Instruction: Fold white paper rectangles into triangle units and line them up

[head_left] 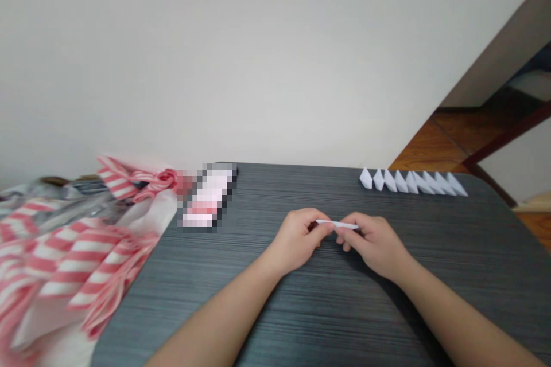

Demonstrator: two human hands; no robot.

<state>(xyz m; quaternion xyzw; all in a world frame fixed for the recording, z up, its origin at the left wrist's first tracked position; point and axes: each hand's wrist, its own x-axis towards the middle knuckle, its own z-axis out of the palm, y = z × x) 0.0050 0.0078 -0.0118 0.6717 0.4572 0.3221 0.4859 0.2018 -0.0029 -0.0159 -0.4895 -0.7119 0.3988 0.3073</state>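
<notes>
A small folded piece of white paper point(346, 226), seen nearly edge-on, is pinched between both my hands above the middle of the dark table. My left hand point(303, 235) grips its left end between thumb and fingers. At the other end, my right hand point(369, 239) is closed on it the same way, and the two thumbs almost meet. Toward the back right of the table stands a row of several folded white paper pieces point(400, 182), pointed in shape and set close side by side.
A phone-like object point(210, 195), blurred by pixels, lies at the table's back left. Red-and-white striped cloth point(86, 258) is heaped beyond the left edge. The dark wood-grained table point(275, 315) meets a pale wall point(258, 57) behind. Wooden floor point(434, 143) shows at right.
</notes>
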